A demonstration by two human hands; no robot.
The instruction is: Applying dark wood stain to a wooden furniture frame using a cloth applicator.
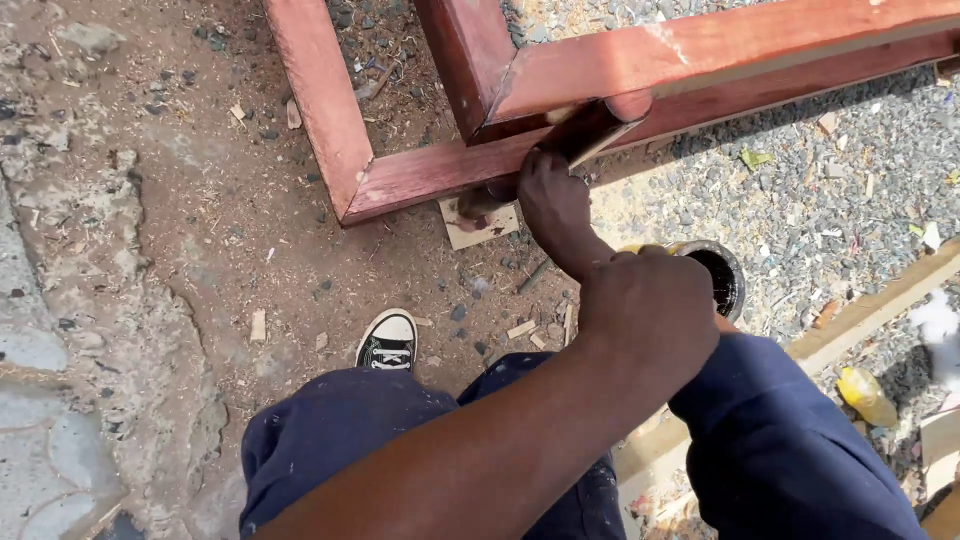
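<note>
A person's right hand presses a dark brush against the lower rail of a red-stained wooden frame lying on the dirt ground, fingers wrapped tight around the handle. The left hand grips an open tin of dark stain held above the knee, fingers closed on its rim. 1 black-and-white sneaker stands near the frame's corner.

frame rails hem the hands; open gravel rightward.
</note>
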